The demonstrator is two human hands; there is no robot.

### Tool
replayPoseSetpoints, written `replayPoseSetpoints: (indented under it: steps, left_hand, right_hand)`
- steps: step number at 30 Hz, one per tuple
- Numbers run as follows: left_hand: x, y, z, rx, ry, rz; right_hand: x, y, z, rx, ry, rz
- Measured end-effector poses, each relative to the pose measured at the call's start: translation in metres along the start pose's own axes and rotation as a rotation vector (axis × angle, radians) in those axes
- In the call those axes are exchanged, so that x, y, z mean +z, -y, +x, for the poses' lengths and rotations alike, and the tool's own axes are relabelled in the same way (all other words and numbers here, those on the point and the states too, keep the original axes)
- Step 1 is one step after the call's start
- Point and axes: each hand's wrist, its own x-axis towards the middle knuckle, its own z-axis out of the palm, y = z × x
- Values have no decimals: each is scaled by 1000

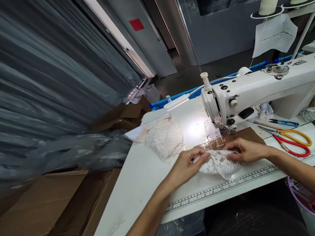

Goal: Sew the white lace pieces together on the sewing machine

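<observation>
My left hand (187, 164) and my right hand (242, 149) both pinch a small piece of white lace (218, 162) on the white sewing table (147, 173), stretching its upper edge between them. The lace lies just in front of the needle area (222, 131) of a white sewing machine (258, 88), partly over a brown taped patch (243, 135). A pile of white lace pieces (164, 137) rests to the left of my left hand.
Red-and-yellow scissors (291, 141) and blue thread snips (285, 123) lie to the right of the machine. A printed ruler strip (221, 188) runs along the table's front edge. Cardboard boxes (49, 200) and plastic sheeting are at the left. A machine lamp (177, 102) lights the table.
</observation>
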Motion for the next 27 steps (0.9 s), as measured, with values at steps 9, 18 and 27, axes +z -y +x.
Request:
replayPoseSetpoints:
  steps: [9, 18, 27]
  left_hand:
    - [-5, 37, 42, 314, -113, 574]
    - [12, 39, 66, 547, 151, 383]
    - [14, 30, 54, 645, 126, 490]
  right_hand:
    - [-14, -24, 16, 223, -501, -655]
    - [-9, -22, 12, 59, -530, -603]
    - [-4, -21, 12, 44, -598, -566]
